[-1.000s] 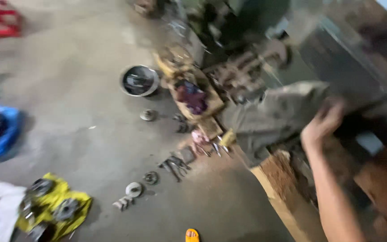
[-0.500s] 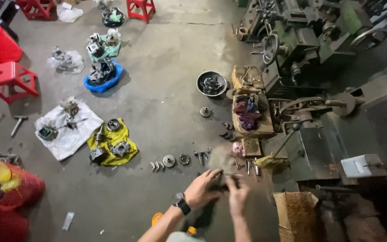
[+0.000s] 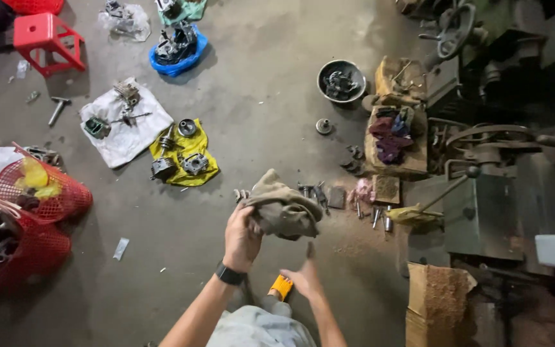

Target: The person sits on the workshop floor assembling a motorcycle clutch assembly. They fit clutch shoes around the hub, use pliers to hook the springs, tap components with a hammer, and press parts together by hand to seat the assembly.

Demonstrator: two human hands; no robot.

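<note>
We see the left hand (image 3: 241, 236) closed on a bunched brown rag (image 3: 282, 209), held above the floor (image 3: 162, 257); the rag spreads rightward from that grip (the right hand (image 3: 303, 279) hangs open just below it, empty).

At the lower right of the frame stands an open brown cardboard box (image 3: 438, 299), tall and rectangular, its top flaps up. Low on the left, a small flat pale wrapper (image 3: 121, 248) lies on my concrete floor. I see no signs or screens.
</note>
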